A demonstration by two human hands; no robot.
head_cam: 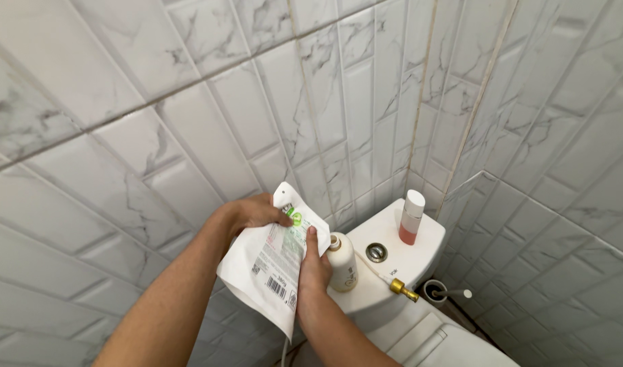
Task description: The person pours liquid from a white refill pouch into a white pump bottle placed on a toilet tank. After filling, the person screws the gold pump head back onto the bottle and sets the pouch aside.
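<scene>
A white refill pouch with a green printed mark near its top is held in the air in front of a tiled wall. My left hand grips the pouch's upper edge by the corner. My right hand clasps its right side, the thumb lying flat on the printed face. The pouch hangs tilted, its lower end pointing down to the right. Just right of my right hand a cream bottle stands on the toilet tank lid.
A pink bottle with a white cap stands at the tank's back right. A round flush button sits mid-lid. A hose with a brass fitting crosses the lid's front. The toilet seat is below right. Marbled white tiles close in all around.
</scene>
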